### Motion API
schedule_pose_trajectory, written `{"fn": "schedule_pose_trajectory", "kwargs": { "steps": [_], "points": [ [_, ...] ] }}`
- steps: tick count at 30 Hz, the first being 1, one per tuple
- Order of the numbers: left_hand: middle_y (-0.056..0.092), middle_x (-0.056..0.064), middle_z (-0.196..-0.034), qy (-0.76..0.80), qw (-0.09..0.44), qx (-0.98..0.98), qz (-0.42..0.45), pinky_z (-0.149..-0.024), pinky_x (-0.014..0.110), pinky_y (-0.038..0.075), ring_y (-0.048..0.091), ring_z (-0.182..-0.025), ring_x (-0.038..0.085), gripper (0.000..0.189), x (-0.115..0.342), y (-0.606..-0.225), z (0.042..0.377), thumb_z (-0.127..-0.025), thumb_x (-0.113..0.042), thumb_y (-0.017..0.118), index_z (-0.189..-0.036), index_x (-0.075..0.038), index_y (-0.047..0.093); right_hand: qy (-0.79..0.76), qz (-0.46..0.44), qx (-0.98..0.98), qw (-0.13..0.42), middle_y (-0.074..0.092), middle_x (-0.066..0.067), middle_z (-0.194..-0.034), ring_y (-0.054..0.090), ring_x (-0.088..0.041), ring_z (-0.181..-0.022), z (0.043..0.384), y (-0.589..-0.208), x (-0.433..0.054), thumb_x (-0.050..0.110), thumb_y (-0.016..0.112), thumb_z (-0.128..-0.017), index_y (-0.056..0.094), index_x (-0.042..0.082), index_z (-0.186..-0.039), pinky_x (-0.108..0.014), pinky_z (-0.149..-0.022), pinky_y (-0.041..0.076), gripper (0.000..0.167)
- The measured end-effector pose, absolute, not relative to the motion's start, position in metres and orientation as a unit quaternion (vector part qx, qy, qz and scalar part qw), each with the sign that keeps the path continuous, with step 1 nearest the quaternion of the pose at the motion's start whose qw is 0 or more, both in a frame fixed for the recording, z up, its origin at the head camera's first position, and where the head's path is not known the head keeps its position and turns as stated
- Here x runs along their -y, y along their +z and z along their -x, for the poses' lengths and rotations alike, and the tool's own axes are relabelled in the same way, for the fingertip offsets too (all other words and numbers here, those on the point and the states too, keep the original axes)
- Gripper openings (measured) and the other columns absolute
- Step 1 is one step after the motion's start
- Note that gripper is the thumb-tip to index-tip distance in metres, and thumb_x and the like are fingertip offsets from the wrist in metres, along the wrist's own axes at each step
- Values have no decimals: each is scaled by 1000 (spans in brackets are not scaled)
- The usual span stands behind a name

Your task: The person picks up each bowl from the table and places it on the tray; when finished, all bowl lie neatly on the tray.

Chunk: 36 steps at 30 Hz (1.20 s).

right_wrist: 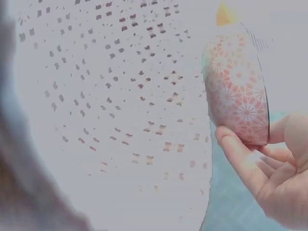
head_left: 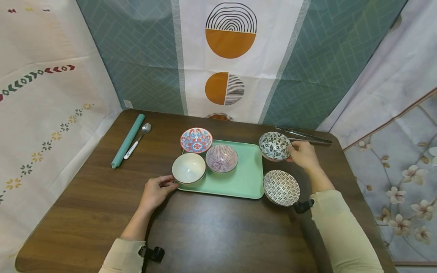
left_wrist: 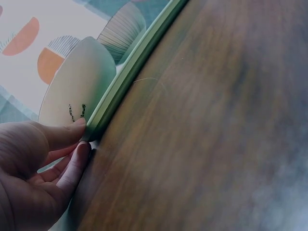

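My left hand pinches the near-left corner of a green tray, thumb above and fingers below in the left wrist view. On that corner stands a plain white bowl, close to the thumb. A purple-striped bowl sits on the tray, and a red-and-blue patterned bowl stands at its far-left corner. With my right hand I grip the rim of a bowl with dark leaf pattern inside; its outside is pink-flowered in the right wrist view. Nearer me, a brown-checked bowl stands by the tray's right edge.
At the left of the brown table lie a rolled green cloth and a spoon with a white handle. Dark thin utensils lie along the back right edge. Patterned cloths hang around the table.
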<state>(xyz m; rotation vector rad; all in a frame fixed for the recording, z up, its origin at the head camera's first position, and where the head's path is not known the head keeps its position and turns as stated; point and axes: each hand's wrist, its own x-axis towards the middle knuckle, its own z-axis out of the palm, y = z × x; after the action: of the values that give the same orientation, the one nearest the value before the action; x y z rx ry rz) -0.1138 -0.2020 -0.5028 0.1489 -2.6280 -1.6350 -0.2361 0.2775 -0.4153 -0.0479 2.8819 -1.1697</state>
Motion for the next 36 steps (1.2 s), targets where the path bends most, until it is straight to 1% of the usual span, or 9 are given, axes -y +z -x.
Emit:
{"fn": "schedule_pose_trajectory", "kwargs": {
  "steps": [4,6,10,12,16,23,26,30,36],
  "points": [
    [74,21,-100,-530,23,847,-45,-66,15,52,73,-88,24,34,202,-503,113,-87,-3,79,-117,10,71,-393,26,-917,57,60,-36,-124,74,-33,-85,242,-410,-262,11,48,-107,54,-15,-134,-41,-78,60,38],
    [74,22,-101,-533,22,844,-44,-66,15,52,73,-89,26,34,203,-503,113,-87,-3,79,-117,10,71,-405,27,-911,78,57,-37,-127,74,-33,-87,245,-410,-253,10,47,-107,50,-17,-137,-38,-78,60,40],
    [74,21,-101,-537,18,842,-46,-66,15,52,73,-91,28,34,204,-503,114,-88,-4,79,-117,9,71,-418,26,-902,107,60,-35,-120,73,-29,-86,253,-414,-237,9,46,-107,53,-17,-132,-32,-76,60,37],
    [74,21,-101,-536,15,843,-46,-67,16,52,73,-90,26,34,204,-503,114,-88,-4,79,-118,9,71,-426,19,-897,117,61,-33,-116,73,-25,-83,257,-419,-232,8,46,-107,56,-17,-127,-30,-75,60,34],
    [75,20,-100,-538,15,842,-48,-66,16,52,73,-89,25,34,204,-503,113,-88,-4,79,-118,9,71,-445,0,-886,132,61,-33,-113,71,-18,-75,264,-430,-222,6,46,-107,55,-18,-127,-28,-73,59,33],
    [74,21,-100,-539,13,841,-47,-66,16,52,73,-89,26,33,203,-502,113,-88,-4,79,-117,10,70,-467,-10,-870,160,59,-34,-113,72,-19,-73,270,-439,-213,5,46,-107,51,-21,-130,-28,-74,59,34],
    [74,21,-100,-537,12,842,-47,-65,16,52,73,-89,26,33,203,-502,112,-88,-3,79,-117,10,70,-478,-10,-861,174,58,-35,-116,72,-21,-77,270,-439,-212,5,44,-108,47,-21,-134,-30,-77,59,37],
    [74,21,-101,-532,13,845,-46,-65,16,52,73,-89,27,33,202,-501,113,-88,-3,79,-117,10,71,-460,-5,-869,182,58,-35,-121,73,-28,-88,268,-436,-215,11,44,-109,42,-18,-141,-32,-80,59,43],
    [74,21,-101,-528,15,848,-49,-65,16,51,73,-90,28,33,202,-501,113,-88,-4,79,-117,9,71,-421,20,-893,161,61,-32,-126,70,-36,-105,261,-424,-222,20,49,-108,46,-12,-141,-37,-85,58,46]
  ]
}}
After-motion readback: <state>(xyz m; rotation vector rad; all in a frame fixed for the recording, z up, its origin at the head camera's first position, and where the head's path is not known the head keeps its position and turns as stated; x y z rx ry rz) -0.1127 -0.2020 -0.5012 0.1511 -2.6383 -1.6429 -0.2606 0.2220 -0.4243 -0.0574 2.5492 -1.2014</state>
